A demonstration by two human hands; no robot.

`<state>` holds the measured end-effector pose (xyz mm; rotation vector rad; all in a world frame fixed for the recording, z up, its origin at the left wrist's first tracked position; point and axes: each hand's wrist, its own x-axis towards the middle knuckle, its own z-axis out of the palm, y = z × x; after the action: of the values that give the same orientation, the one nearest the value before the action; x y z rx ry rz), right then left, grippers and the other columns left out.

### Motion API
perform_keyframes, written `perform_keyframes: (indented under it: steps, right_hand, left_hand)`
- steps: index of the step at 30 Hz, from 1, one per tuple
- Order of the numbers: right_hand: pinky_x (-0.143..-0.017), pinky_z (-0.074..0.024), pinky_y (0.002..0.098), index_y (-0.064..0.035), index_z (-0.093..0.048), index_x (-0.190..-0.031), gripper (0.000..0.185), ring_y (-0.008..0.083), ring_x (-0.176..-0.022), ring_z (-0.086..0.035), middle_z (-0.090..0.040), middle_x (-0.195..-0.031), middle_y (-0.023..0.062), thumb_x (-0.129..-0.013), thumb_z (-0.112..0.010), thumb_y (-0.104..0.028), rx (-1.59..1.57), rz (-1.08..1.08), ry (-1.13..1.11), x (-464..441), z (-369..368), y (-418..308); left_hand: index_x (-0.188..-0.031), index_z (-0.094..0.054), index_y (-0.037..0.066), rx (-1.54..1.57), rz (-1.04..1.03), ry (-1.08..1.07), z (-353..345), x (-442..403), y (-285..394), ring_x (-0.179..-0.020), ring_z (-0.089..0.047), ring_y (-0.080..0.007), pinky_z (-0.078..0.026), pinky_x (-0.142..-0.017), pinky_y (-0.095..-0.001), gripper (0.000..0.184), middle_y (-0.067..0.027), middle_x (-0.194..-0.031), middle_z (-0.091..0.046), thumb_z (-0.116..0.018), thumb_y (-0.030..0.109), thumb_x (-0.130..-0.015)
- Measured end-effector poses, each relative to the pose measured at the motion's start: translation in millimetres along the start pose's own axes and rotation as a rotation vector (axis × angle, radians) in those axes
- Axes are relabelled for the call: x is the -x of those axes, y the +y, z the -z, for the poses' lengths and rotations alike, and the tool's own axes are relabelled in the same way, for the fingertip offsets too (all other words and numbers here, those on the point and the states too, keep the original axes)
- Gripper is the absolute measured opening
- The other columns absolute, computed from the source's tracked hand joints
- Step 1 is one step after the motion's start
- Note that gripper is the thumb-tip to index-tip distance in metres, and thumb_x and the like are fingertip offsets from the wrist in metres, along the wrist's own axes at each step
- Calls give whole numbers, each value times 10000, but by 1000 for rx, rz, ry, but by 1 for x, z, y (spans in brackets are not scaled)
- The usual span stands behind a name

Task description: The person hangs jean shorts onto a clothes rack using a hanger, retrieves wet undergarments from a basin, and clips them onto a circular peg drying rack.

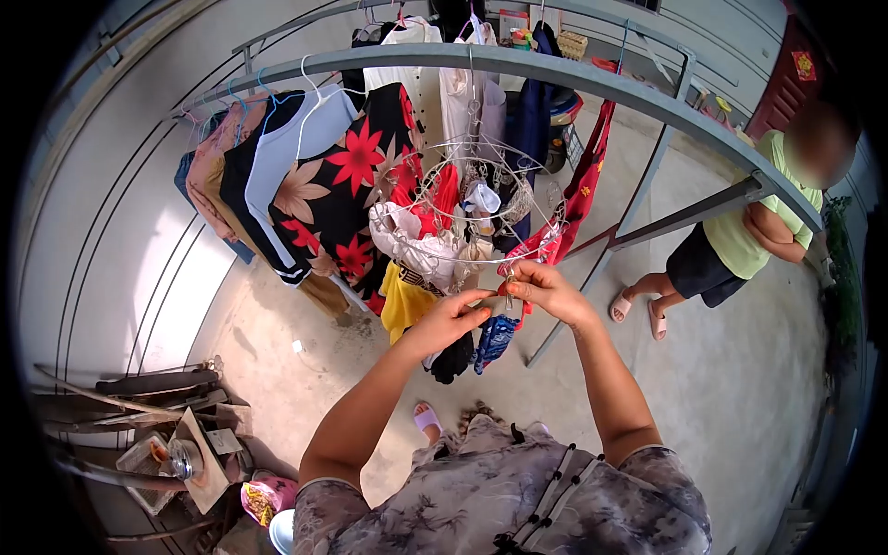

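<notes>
Patterned shirt [518, 495] nearest; hands at round hanger [481, 259]

Left hand [546, 291]: fingers closed on metal clip [510, 294], at the hanger's near rim, above blue patterned cloth [497, 340]. Right hand [451, 322]: just beside, thumb and forefinger apart.

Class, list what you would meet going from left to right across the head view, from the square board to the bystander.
Square board → pink bag → yellow garment → blue patterned cloth → bystander in a light green top.
</notes>
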<state>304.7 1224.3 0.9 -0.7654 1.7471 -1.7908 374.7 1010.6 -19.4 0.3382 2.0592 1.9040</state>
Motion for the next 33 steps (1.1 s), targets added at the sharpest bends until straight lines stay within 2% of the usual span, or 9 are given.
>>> perform_keyframes:
  steps: [8,12,13,14,17,20,25,30,33]
  right_hand:
    - [-595,-350,200,-73,-502,-826,185,31,-693,-423,-473,-758,-62,-877,-641,-183,88,96,206,19,30,3]
    - [-541,-334,210,-74,-490,-811,202,32,-639,-403,-458,-732,-59,-875,-644,-188,135,101,281,23,37,2]
    - [-543,-363,217,-63,-509,-830,170,43,-641,-437,-479,-729,-49,-879,-637,-163,164,69,313,25,39,2]
    - [-543,-363,217,-63,-509,-830,170,43,-641,-437,-479,-729,-49,-879,-637,-163,170,71,317,25,40,4]
    - [-574,-444,253,-2,-581,-915,144,112,-657,-558,-584,-750,44,-826,-664,-79,576,354,775,25,26,1]
    - [-561,-444,258,9,-609,-876,132,129,-611,-562,-599,-737,68,-801,-681,-74,743,349,927,35,-2,-4]
    - [-525,-417,234,12,-609,-911,186,48,-596,-519,-584,-684,16,-811,-704,-113,375,91,474,11,-35,18]
    - [-546,-434,201,2,-568,-888,143,49,-630,-534,-593,-735,-3,-856,-659,-104,30,100,255,-14,-29,19]
    - [-553,-440,201,-12,-559,-929,164,50,-639,-544,-595,-735,-2,-872,-648,-137,4,103,241,-14,-26,18]
  left_hand:
    - [-1311,-430,60,154,-40,353,4,-3,-34,-800,-535,-59,-426,-703,-217,465,-22,-830,-598,-611,190,-904]
    - [-1183,-568,67,2,-220,317,-5,-30,-30,-717,-471,-45,-396,-653,-206,293,21,-771,-557,-581,198,-921]
    - [-996,-635,26,-68,-282,347,-12,-32,-25,-642,-419,-47,-372,-589,-218,197,36,-689,-512,-579,199,-919]
    - [-996,-635,26,-66,-288,344,-14,-34,-28,-642,-419,-47,-372,-589,-218,197,36,-689,-512,-579,199,-919]
    - [-797,-580,-22,-150,-264,312,-22,-33,-28,-582,-365,-61,-339,-519,-250,246,10,-580,-424,-599,200,-903]
    - [-809,-584,-16,-212,-231,321,-30,-28,-20,-595,-378,-61,-356,-534,-249,233,-16,-588,-441,-599,197,-901]
    - [-940,-582,-17,-178,-319,325,-36,-29,-29,-637,-565,-226,-444,-613,-338,212,-156,-747,-610,-572,191,-903]
    - [-959,-597,-14,-300,-180,286,-22,-24,-31,-665,-579,-179,-459,-649,-311,217,-139,-758,-629,-583,196,-902]
    - [-995,-581,-16,-72,-199,144,-16,-17,-18,-827,-538,-62,-436,-737,-227,150,-16,-893,-620,-590,97,-896]
